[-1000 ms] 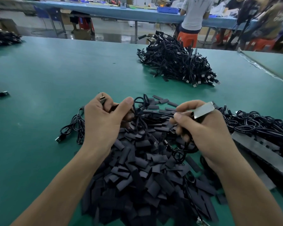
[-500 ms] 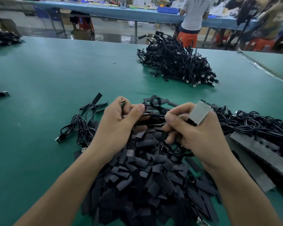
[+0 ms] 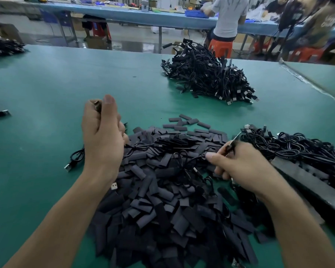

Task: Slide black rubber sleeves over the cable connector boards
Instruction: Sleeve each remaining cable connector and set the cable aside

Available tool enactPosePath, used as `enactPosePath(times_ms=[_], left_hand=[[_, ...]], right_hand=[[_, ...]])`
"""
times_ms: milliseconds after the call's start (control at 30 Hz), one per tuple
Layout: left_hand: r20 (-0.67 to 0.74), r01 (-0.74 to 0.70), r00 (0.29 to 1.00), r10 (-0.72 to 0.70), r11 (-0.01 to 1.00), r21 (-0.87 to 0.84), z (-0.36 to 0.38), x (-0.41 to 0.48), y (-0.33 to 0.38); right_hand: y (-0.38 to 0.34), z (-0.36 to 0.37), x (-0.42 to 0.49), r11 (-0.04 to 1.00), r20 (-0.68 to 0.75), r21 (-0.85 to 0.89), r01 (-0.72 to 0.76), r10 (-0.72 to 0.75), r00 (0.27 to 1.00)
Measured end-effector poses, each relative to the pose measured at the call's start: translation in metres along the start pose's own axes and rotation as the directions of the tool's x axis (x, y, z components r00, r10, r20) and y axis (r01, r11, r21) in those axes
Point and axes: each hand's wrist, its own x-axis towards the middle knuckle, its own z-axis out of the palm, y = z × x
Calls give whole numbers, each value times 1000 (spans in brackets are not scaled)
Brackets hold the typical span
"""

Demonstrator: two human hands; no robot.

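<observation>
Head camera, the only view. Your trouble lies in the thin cable (image 3: 141, 146) running low across the sleeve pile (image 3: 162, 200) between your hands. If you pull the hands wider apart, I judge it could drag loose sleeves off toward nine o'clock on the table (image 3: 46, 84), or snag on the loops lying in the pile. The connector board (image 3: 232, 145) shows edge-on, so a sleeve offered at a slant may catch on its corner. The bare cables (image 3: 298, 149) at three o'clock lie just beside your wrist and could tangle in.

Your left hand (image 3: 103, 136), at ten o'clock of the pile, is raised with its fingers curled and the thumb standing up. It clasps a small dark piece (image 3: 98, 105) at the thumb tip, but whether that is a sleeve or a plug end, I cannot tell. Your right hand (image 3: 246, 167), at three o'clock, pinches the board between thumb and forefinger, its tip aimed at one o'clock, other fingers curled under. The sleeved heap (image 3: 207, 78) sits well apart at twelve o'clock.
</observation>
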Motion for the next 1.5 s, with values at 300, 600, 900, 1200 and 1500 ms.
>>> enactPosePath(times_ms=[300, 600, 900, 1200, 1500], left_hand=[[374, -1, 919, -128, 946, 324, 1, -7, -3], [277, 99, 944, -179, 955, 280, 4, -12, -14], [520, 280, 776, -357, 934, 224, 12, -24, -29], [493, 392, 762, -419, 905, 164, 15, -34, -46], [373, 403, 804, -464, 885, 233, 12, -33, -53]], right_hand=[[1, 32, 3, 975, -276, 127, 184, -144, 950], [4, 18, 5, 961, -135, -107, 255, -268, 954], [1, 46, 6, 921, -211, -243, 304, -356, 910], [10, 69, 10, 850, -121, -482, 212, -305, 945], [-5, 65, 17, 821, -190, -554, 139, -287, 939]])
